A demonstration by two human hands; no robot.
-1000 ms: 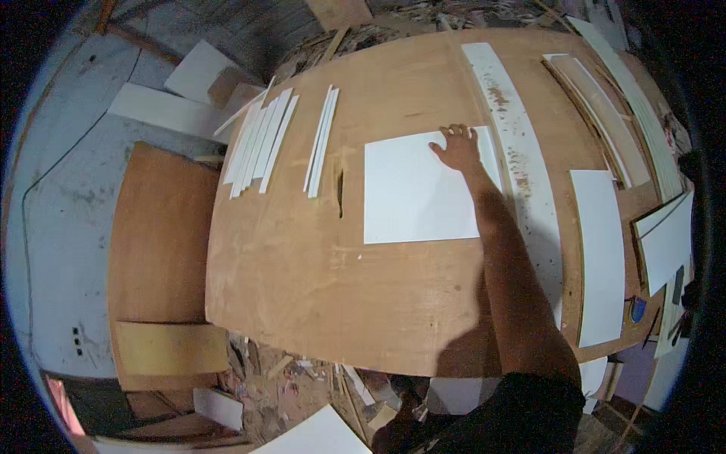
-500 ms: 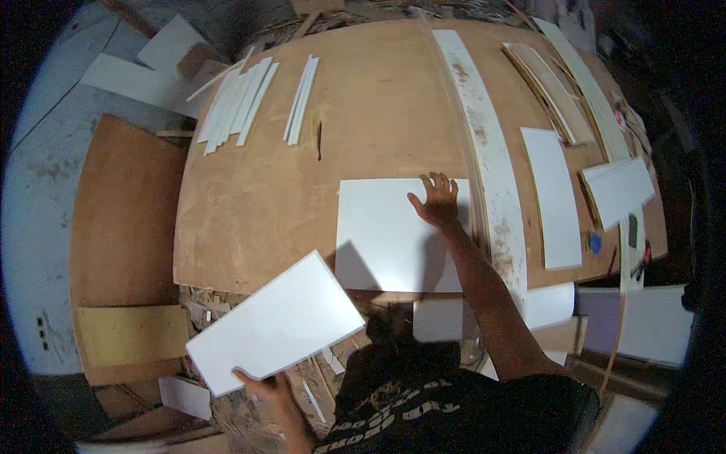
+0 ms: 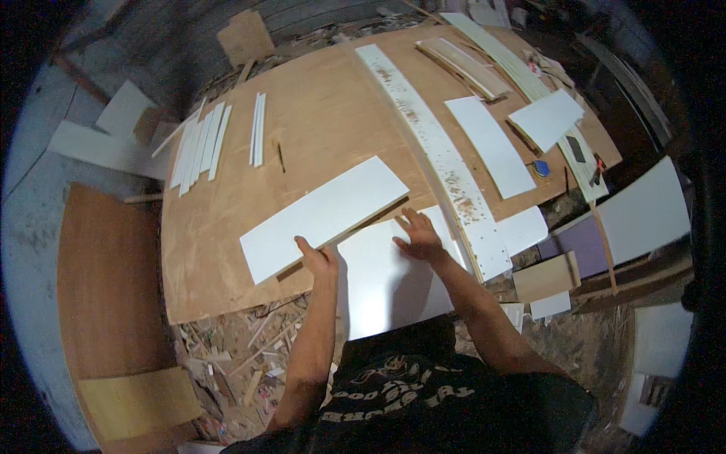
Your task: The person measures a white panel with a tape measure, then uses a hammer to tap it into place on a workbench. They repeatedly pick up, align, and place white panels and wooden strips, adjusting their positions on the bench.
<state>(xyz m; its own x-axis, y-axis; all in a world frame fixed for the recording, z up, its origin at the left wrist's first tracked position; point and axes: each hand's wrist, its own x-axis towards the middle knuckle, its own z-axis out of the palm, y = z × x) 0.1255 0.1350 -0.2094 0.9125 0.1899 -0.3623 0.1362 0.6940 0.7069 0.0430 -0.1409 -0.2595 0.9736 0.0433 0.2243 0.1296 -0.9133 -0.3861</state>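
My left hand (image 3: 319,259) grips the near edge of a white rectangular board (image 3: 325,216), thumb on top and fingers beneath. That board is held tilted over the large brown plywood sheet (image 3: 219,257). In front of my body a second white board (image 3: 386,291) lies flat and juts past the plywood's near edge. Over this second board's far part rests my right hand (image 3: 420,239), fingers spread, holding nothing; whether it presses down I cannot tell. Beside it on the right runs a long white plank (image 3: 439,155) with brown marks.
White strips (image 3: 200,147) lie at the plywood's far left, with a narrower pair (image 3: 258,129) nearby. Right of the plank are a white panel (image 3: 490,145), a stacked white piece (image 3: 546,121) and a blue tape measure (image 3: 540,168). Wood scraps (image 3: 234,371) litter the floor.
My left hand has raised its board from beside the plywood to above it, forward and right. The flat board has shifted nearer my body under my right hand. The view has turned.
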